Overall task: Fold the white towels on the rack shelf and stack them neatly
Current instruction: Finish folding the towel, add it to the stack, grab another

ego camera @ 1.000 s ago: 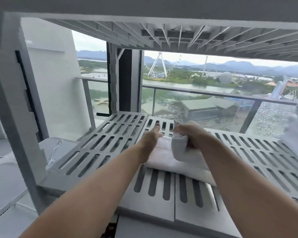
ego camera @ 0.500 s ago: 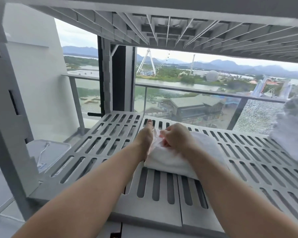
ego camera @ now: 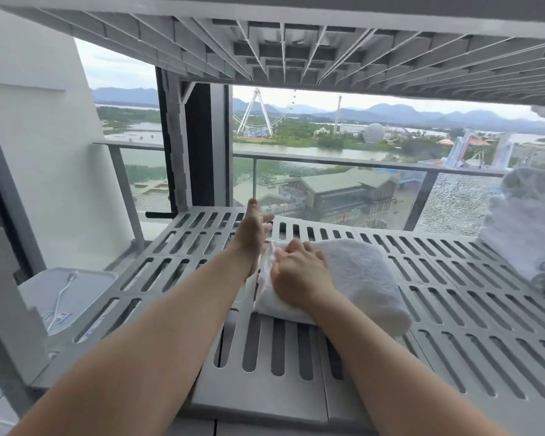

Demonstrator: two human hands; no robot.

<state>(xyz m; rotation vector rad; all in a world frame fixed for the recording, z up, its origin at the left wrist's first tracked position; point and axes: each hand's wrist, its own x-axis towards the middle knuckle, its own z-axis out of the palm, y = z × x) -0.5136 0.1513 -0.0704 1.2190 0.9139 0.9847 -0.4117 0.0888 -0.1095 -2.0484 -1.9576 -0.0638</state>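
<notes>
Head view, so we're looking down our own forearms here. Nearest is the rack shelf (ego camera: 296, 401). It's grey moulded plastic with long slots through it, hard and flat, so it works fine as a folding surface.

Sitting mid-shelf, a bit right of centre, is the folded towel (ego camera: 359, 278). It's thick, fluffy white terry, doubled into a plump rectangle with rounded edges. Our right hand (ego camera: 299, 273) lies palm down on its left end, with the fingers loosely bent and pressing rather than pinching, as far as we can tell. Our guess is that's to squash the fold flat so the springy cloth doesn't pop open.

Our left hand (ego camera: 254, 237) is just beside that same end, fingers straight and holding nothing. It's edge-on by the towel's side, probably acting as a stop to square it up.

Over at the shelf's right edge there's a heap of unfolded towels (ego camera: 529, 234), rumpled and shapeless. It's well apart from the folded one and presumably next in line. Down left, below the shelf, sits a translucent tub lid (ego camera: 85, 284) with a white cable (ego camera: 64, 292) on it. Further back is the glass railing (ego camera: 328, 160), and overhead the ribbed underside of the upper shelf (ego camera: 296, 42).
</notes>
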